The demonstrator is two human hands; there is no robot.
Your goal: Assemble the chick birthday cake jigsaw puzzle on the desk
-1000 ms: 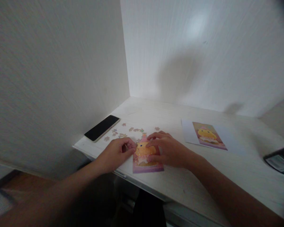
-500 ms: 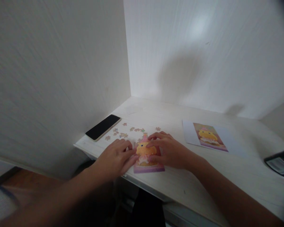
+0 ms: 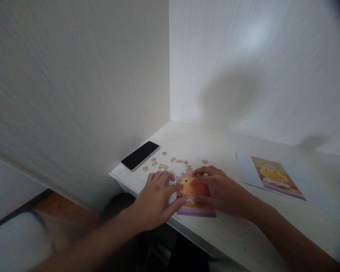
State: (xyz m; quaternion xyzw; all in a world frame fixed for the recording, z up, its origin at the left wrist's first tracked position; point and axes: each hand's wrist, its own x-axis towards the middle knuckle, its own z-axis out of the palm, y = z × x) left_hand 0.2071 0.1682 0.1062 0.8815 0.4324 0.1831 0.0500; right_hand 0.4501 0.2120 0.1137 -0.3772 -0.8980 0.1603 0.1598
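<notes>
A partly joined jigsaw puzzle [image 3: 195, 213] with a yellow figure on a pink and purple ground lies flat near the table's front edge. My left hand [image 3: 160, 198] is at its left side, fingers apart, the thumb and forefinger reaching the puzzle's left edge. Over the right part of the picture rests my right hand [image 3: 222, 189], its fingers spread and touching the surface, hiding some of it. No piece shows between the fingers of either hand. Loose puzzle pieces [image 3: 164, 166] are scattered just beyond the puzzle, to the left.
A phone [image 3: 140, 155] with a dark screen lies at the table's left edge, by the side wall. On the right, a printed sheet [image 3: 245, 170] shows the same yellow figure. White panels rise at the left and back of the white table [image 3: 206, 138].
The view has swung left, so everything appears farther right and a little lower. My left hand's fingers look more spread beside the puzzle; my right hand remains over it.
</notes>
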